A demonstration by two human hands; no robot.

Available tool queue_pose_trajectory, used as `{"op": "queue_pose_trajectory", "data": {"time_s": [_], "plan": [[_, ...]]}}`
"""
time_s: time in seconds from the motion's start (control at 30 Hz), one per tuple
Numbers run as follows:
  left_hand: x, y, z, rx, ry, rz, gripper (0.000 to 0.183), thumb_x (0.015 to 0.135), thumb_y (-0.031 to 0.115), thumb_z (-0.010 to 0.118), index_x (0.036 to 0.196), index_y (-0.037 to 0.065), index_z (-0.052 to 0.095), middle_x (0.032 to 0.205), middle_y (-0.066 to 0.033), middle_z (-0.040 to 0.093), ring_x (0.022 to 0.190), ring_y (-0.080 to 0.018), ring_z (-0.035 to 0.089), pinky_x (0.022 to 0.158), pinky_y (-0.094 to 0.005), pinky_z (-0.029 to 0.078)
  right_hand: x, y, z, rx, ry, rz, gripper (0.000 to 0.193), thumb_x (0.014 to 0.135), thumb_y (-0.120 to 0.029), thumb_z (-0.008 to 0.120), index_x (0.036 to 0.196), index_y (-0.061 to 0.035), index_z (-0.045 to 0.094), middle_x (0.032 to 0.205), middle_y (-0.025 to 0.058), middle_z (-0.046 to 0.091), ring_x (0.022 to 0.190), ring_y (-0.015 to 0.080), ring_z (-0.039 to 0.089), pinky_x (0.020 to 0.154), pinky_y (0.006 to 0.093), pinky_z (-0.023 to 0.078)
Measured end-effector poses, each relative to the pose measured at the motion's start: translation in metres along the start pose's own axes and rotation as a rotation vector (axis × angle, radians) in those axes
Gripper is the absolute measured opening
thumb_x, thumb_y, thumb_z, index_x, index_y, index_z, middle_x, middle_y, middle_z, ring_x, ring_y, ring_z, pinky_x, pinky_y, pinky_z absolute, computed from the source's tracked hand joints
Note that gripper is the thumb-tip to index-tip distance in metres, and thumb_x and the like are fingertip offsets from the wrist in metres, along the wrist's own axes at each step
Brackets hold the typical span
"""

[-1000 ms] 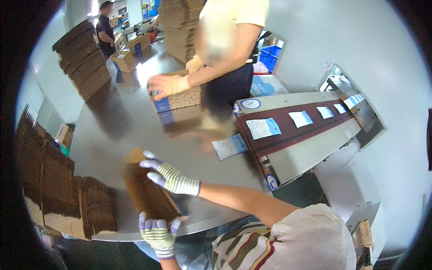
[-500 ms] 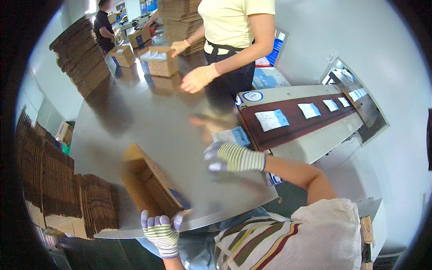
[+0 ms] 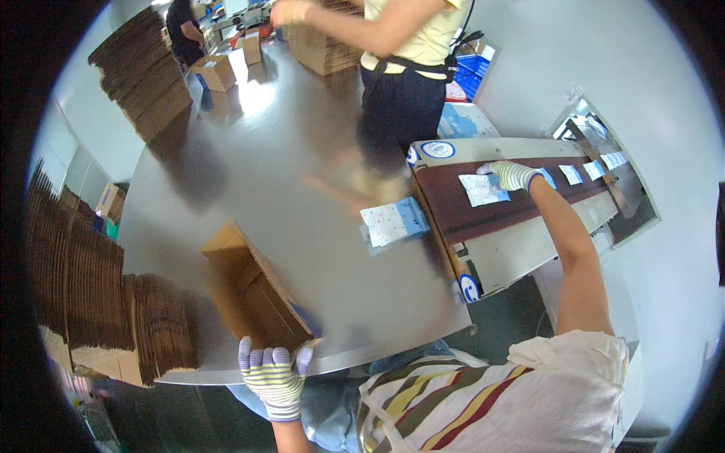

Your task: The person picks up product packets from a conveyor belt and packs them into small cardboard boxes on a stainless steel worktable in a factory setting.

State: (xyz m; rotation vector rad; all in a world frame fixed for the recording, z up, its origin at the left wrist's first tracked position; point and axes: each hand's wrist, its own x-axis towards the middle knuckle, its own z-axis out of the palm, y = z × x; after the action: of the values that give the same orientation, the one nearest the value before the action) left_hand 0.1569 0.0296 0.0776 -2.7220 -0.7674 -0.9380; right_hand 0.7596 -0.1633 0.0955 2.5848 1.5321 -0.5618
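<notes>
My left hand, in a striped glove, has its fingers curled over the near end of an open cardboard box. The box stands at the table's front edge, and the part of its inside that shows is bare cardboard. Out over the conveyor belt, my right hand, gloved alike, rests outstretched fingers on the upper corner of a white and blue packet. That packet lies flat on the belt. Another white and blue packet lies on the table by the belt's end, with what looks like a second one beneath it.
More packets lie along the belt toward a wall opening. Flattened cartons are stacked at the left and far left. A co-worker in a yellow shirt stands across the metal table. Cardboard boxes stand at its far end.
My right hand has moved from above the table to a packet on the belt. My left hand stays at the box. The co-worker's arm has swung toward the back, and the filled box there is out of sight.
</notes>
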Motion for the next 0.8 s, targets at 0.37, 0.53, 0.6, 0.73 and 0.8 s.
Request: {"op": "queue_pose_trajectory", "data": {"time_s": [0.37,0.53,0.6,0.73,0.8], "plan": [[-0.008,-0.005,-0.002,-0.015,-0.011,-0.015,0.037,0.075,0.034,0.07,0.067,0.011,0.041,0.06,-0.0059,0.041,0.061,-0.0257,0.045,0.096,-0.0482,0.04,0.066,-0.171,-0.005,-0.192,-0.073,-0.489,0.043,0.067,-0.01,0.068,0.109,-0.0033,0.06,0.102,0.0173,0.065,0.094,0.0322,0.062,0.081,0.0395,0.048],[-0.003,-0.002,-0.002,-0.033,-0.02,-0.022,0.036,0.076,0.033,0.069,0.068,0.011,0.043,0.06,-0.0062,0.041,0.062,-0.0258,0.045,0.096,-0.0483,0.04,0.107,-0.196,0.042,-0.096,-0.338,-0.328,0.074,0.062,-0.021,0.077,0.127,-0.0032,0.048,0.108,0.0168,0.064,0.099,0.03,0.061,0.085,0.0371,0.048],[-0.002,-0.001,-0.001,-0.038,-0.013,-0.03,0.035,0.076,0.033,0.069,0.069,0.011,0.043,0.06,-0.0063,0.041,0.062,-0.0258,0.045,0.096,-0.0485,0.04,0.109,-0.207,0.056,-0.155,-0.41,-0.309,0.078,0.061,-0.03,0.078,0.127,-0.0019,0.048,0.1,0.0181,0.066,0.092,0.0305,0.064,0.081,0.0381,0.049],[-0.01,-0.007,0.001,-0.016,0.026,-0.022,0.038,0.077,0.037,0.068,0.07,0.011,0.042,0.06,-0.0052,0.039,0.06,-0.0245,0.043,0.097,-0.0493,0.04,0.034,-0.275,0.064,-0.433,-0.152,-0.439,0.05,0.055,-0.047,0.076,0.079,-0.004,0.071,0.08,0.0177,0.067,0.077,0.0337,0.065,0.068,0.0412,0.052],[-0.014,-0.008,0.002,-0.004,0.028,-0.024,0.039,0.078,0.039,0.068,0.07,0.011,0.041,0.061,-0.0046,0.038,0.06,-0.0238,0.042,0.097,-0.0497,0.039,-0.002,-0.289,0.067,-0.475,-0.117,-0.67,0.068,0.058,-0.043,0.076,0.113,-0.0067,0.061,0.123,0.0183,0.053,0.118,0.0355,0.047,0.1,0.049,0.036]]}}
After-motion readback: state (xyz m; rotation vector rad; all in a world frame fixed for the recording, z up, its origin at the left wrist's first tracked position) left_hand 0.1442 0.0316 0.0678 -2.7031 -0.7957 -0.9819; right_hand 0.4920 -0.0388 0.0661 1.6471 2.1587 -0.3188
